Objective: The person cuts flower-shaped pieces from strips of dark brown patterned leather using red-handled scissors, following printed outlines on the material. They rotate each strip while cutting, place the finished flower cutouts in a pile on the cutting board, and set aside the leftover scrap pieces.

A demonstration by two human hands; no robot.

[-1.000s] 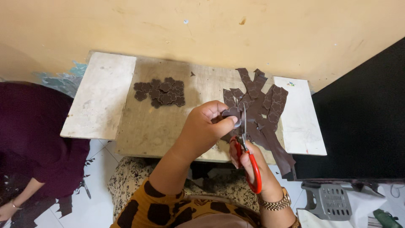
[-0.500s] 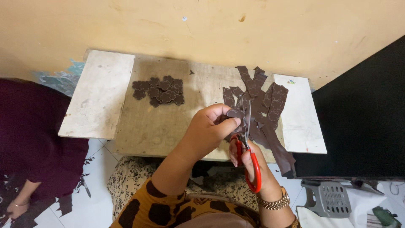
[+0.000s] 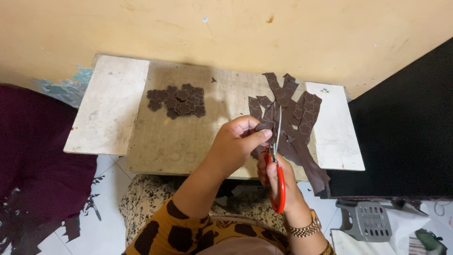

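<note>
**Inspector A:** What was the largest item on record?

**Inspector B:** A low wooden board [image 3: 188,141] set against the yellow wall [image 3: 226,33], with a pale slab at its left end [image 3: 106,106] and another at its right end [image 3: 335,132]. A dark panel [image 3: 406,132] stood at the far right.

**Inspector A:** And on the board?

**Inspector B:** A heap of brown strips [image 3: 295,113] lay right of centre, some trailing off the near edge. A pile of cut brown flower shapes [image 3: 178,101] sat left of centre, well apart from the strips.

**Inspector A:** State of the hands?

**Inspector B:** The left hand [image 3: 236,141] was closed, thumb and fingers pinching a small brown piece [image 3: 265,126] just above the near edge of the board, beside the strips. The right hand [image 3: 281,177] was wrapped around the red handles of the scissors [image 3: 277,160]; the blades pointed away, touching the pinched piece. Whether the blades were parted could not be told.

**Inspector A:** Anything smaller?

**Inspector B:** A gold watch [image 3: 302,229] on the right wrist.
</note>
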